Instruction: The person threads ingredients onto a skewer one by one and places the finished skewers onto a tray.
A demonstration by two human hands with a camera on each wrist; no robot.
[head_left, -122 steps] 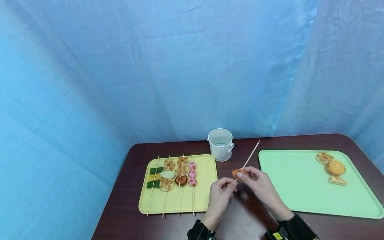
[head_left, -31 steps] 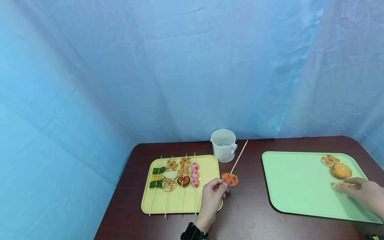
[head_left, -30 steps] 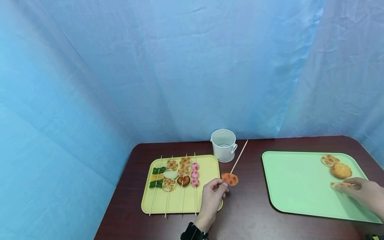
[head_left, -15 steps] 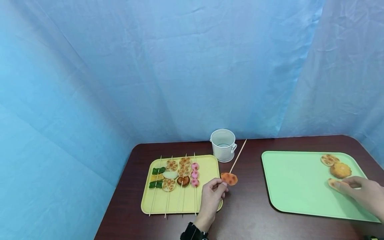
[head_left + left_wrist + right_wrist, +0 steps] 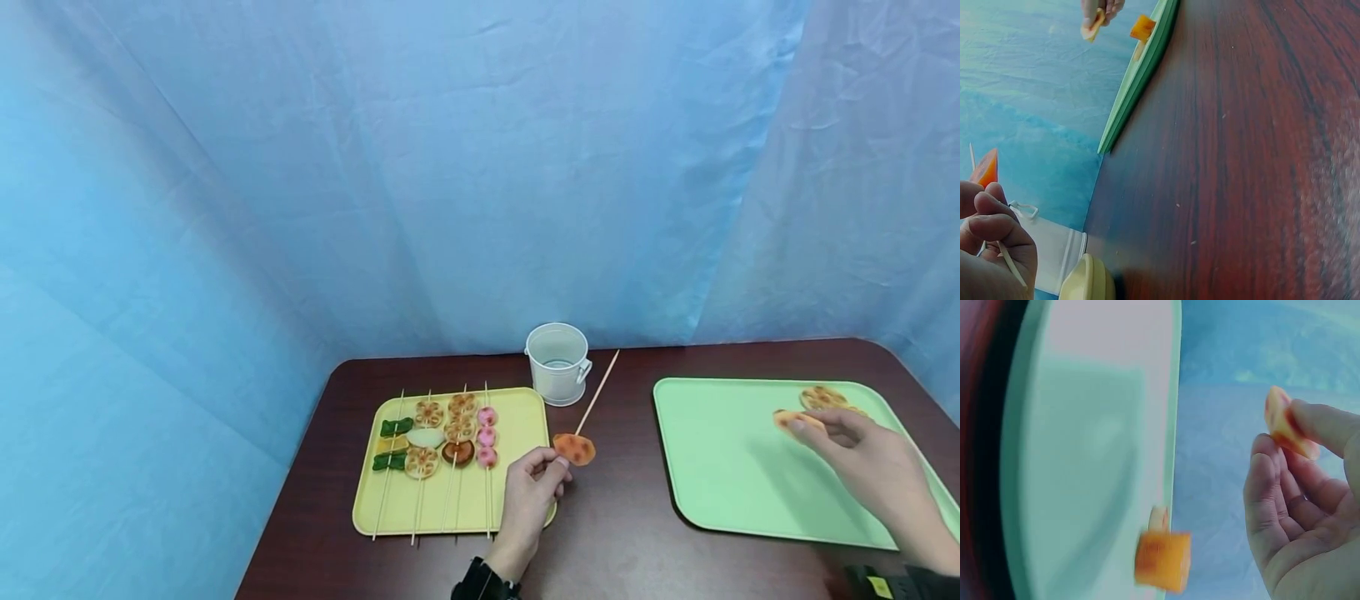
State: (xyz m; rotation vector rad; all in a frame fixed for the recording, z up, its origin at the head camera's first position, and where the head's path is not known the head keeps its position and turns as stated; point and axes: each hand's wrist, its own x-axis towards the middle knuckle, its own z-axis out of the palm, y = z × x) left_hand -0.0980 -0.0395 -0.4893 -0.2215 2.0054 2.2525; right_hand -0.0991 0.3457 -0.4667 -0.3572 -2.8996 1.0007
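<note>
My left hand [image 5: 527, 498] pinches the lower part of a bamboo skewer [image 5: 600, 387], which slants up to the right. An orange slice with brown spots [image 5: 574, 449] is threaded on it, just beyond the fingertips. Raised over the light green tray [image 5: 720, 475], my right hand [image 5: 870, 467] pinches a pale yellow slice with browned patches [image 5: 1280, 419] between thumb and fingers. Behind that hand, a lotus root slice [image 5: 819, 397] lies on the tray. The thick golden piece [image 5: 1163, 559] beside it is mostly hidden in the head view.
A yellow tray [image 5: 517, 417] at left carries several finished-looking skewers, with green pieces [image 5: 396, 427], lotus root slices [image 5: 430, 414], a mushroom [image 5: 458, 453] and pink balls [image 5: 487, 437]. A small white bucket [image 5: 557, 375] stands behind it, near the blue curtain [image 5: 480, 183].
Earlier both hands were at the skewer and orange slice. My right hand then went to the green tray, took the pale slice and lifted it leftward. My left hand stays nearly still.
</note>
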